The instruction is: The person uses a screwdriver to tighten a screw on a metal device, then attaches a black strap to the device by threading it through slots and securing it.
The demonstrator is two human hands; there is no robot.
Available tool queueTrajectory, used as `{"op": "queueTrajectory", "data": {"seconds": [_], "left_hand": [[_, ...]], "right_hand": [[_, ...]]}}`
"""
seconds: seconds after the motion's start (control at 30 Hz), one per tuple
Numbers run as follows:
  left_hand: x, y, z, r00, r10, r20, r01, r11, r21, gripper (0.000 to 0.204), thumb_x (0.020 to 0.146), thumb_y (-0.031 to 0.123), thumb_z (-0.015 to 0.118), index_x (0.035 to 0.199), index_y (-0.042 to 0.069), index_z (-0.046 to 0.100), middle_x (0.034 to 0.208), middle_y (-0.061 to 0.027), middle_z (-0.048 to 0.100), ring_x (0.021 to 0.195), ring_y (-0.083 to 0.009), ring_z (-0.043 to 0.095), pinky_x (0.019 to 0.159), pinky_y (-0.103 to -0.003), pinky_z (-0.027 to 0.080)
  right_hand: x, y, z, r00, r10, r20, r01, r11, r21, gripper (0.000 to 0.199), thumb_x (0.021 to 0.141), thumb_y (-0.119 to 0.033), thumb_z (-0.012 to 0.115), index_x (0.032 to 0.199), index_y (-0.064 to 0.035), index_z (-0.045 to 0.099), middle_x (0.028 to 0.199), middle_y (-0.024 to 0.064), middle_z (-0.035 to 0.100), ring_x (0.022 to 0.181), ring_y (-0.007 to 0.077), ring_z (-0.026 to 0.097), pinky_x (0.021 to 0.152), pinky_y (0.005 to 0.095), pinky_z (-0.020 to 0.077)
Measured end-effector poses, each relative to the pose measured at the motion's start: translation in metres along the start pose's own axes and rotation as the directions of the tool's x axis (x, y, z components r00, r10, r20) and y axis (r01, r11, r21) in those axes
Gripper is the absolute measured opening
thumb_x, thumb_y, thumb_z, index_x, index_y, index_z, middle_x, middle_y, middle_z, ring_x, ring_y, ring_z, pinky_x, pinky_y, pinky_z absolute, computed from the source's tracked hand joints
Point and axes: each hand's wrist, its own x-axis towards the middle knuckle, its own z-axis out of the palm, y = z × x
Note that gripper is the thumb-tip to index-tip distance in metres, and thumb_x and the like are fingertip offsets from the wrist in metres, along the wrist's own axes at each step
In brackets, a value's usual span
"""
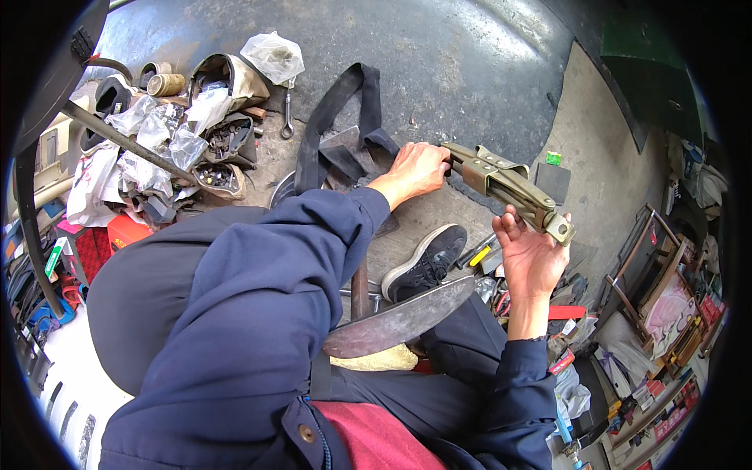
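Note:
A long, olive-brown metal hinged bracket [501,184] with rivets and stacked bars slants down to the right in front of me. My left hand [415,168] is closed round its upper left end, where a dark piece shows at the fingers. Palm up, my right hand [533,254] supports the lower right end, with fingertips and thumb on either side of it. A wide black strap [337,98] loops on the floor just left of my left hand. Below, a curved, worn metal plate [407,317] lies between my legs, near a brown metal post [359,290].
Bags of small hardware [227,141] and plastic wrap crowd the left. An eye bolt [288,117] lies beside them. My black shoe [431,258] is near a yellow-handled tool [479,257]. A wooden rack [654,286] and clutter stand at right; a dark mat [462,70] covers the far floor.

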Motion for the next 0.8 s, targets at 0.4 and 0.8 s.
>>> {"op": "queueTrajectory", "data": {"seconds": [0.4,0.8], "left_hand": [[-0.016,-0.013,-0.008,0.997,0.051,-0.055,-0.052,0.998,-0.03,0.025,0.088,0.011,0.06,0.108,0.009,0.074,0.095,-0.0152,0.071,0.094,-0.0351,0.067,0.088,-0.045,0.053],[-0.01,-0.01,-0.011,0.994,-0.054,-0.097,0.059,0.997,0.051,0.02,0.087,0.023,0.068,0.095,0.007,0.077,0.093,-0.0162,0.072,0.098,-0.0362,0.066,0.088,-0.047,0.051]], "right_hand": [[0.0,0.0,0.0,1.0,0.006,-0.005,-0.006,1.0,0.004,0.068,0.103,-0.054,0.046,0.134,0.0058,0.053,0.114,0.0298,0.063,0.093,0.0346,0.067,0.099,0.0531,0.0511],[0.0,0.003,-0.002,0.999,0.007,0.032,-0.007,1.0,0.011,0.07,0.103,-0.056,0.045,0.133,0.0069,0.055,0.113,0.0303,0.064,0.094,0.0352,0.069,0.099,0.054,0.052]]}}
